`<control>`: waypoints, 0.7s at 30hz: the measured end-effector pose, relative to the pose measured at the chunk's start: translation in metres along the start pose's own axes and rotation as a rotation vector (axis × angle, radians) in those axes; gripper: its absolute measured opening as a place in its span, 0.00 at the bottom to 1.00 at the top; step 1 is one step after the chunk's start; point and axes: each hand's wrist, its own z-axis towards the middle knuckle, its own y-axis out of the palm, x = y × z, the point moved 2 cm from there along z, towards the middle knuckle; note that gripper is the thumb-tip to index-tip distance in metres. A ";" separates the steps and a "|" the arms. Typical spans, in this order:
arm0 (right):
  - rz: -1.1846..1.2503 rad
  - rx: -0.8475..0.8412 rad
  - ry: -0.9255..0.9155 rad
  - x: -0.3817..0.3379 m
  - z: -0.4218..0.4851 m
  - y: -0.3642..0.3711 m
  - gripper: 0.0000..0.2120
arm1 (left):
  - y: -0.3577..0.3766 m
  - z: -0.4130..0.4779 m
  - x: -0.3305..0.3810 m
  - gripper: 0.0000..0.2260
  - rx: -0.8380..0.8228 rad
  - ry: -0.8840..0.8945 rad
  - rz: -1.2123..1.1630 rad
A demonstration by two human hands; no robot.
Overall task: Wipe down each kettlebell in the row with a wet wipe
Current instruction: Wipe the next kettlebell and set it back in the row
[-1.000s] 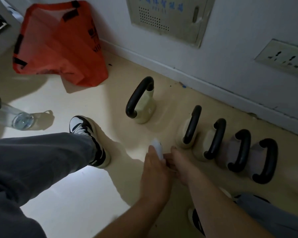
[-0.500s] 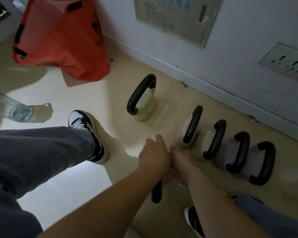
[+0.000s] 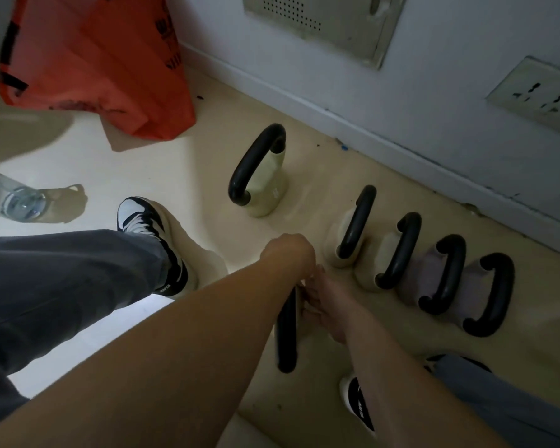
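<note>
Where the two forearms cross the lower frame, a black kettlebell handle (image 3: 286, 331) shows between them at about 6 o'clock from the frame's centre, its body hidden beneath the arms. The left hand (image 3: 288, 255) is seen from the back, fingers curled downward over the top of that handle; whether they close around it cannot be told. The right hand (image 3: 325, 305) lies just beside the handle at its 3 o'clock side, fingertips touching the left hand; its grip cannot be told, and a wipe cannot be made out. At 9 o'clock a grey trouser leg (image 3: 62, 279) ends in a black-and-white shoe (image 3: 152, 244). At 3 o'clock four kettlebells stand in a row (image 3: 427, 266), handles nearly parallel. At 12 o'clock a larger pale kettlebell (image 3: 262, 176) stands apart. At 10 o'clock lie a clear bottle (image 3: 13, 198) and, farther, an orange bag (image 3: 101, 63) near the wall (image 3: 434, 92).
</note>
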 end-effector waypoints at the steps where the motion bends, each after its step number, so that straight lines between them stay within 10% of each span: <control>1: -0.013 0.012 -0.010 0.000 0.002 0.001 0.19 | -0.001 0.003 0.001 0.09 -0.015 0.022 0.019; 6: -0.044 0.015 -0.011 0.004 0.010 0.001 0.25 | -0.002 0.003 -0.010 0.16 0.011 -0.141 -0.293; 12: -0.131 0.080 -0.033 0.001 0.017 0.001 0.28 | 0.054 -0.076 -0.023 0.20 0.469 -0.197 -0.971; 21: -0.149 0.093 -0.043 0.003 0.007 0.011 0.27 | 0.070 -0.086 -0.059 0.15 0.409 -0.352 -1.059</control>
